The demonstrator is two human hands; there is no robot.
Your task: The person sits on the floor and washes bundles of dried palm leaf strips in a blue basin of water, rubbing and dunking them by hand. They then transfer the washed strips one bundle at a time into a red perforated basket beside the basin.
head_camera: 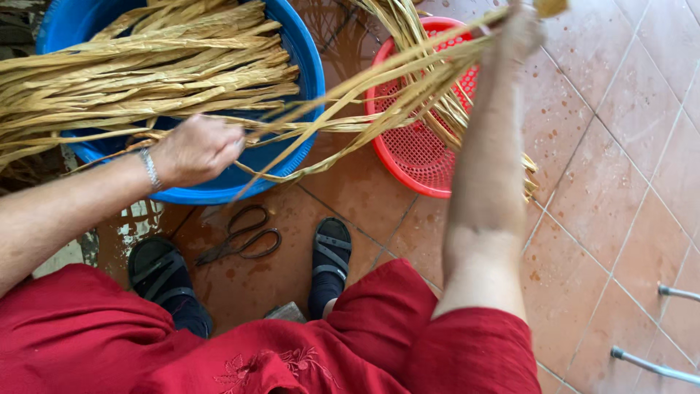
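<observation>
1. Over the wet tiled floor [612, 182], the right hand [521, 29] at the upper right is closed around one end of a bundle of long straw-coloured strips [379, 95], lifting it high, seemingly to draw it taut.
2. At centre left, the left hand [195, 149] pinches the same strips at the blue basin's [302, 66] rim.
3. More strips fill the basin; a red mesh basket [415, 157] sits beside it.
4. Scissors [240, 237] lie between the sandalled feet.

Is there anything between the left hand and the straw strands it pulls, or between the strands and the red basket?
Nothing visible: the left hand already grips the straw strands, which run freely over the red basket to the raised right hand.
</observation>
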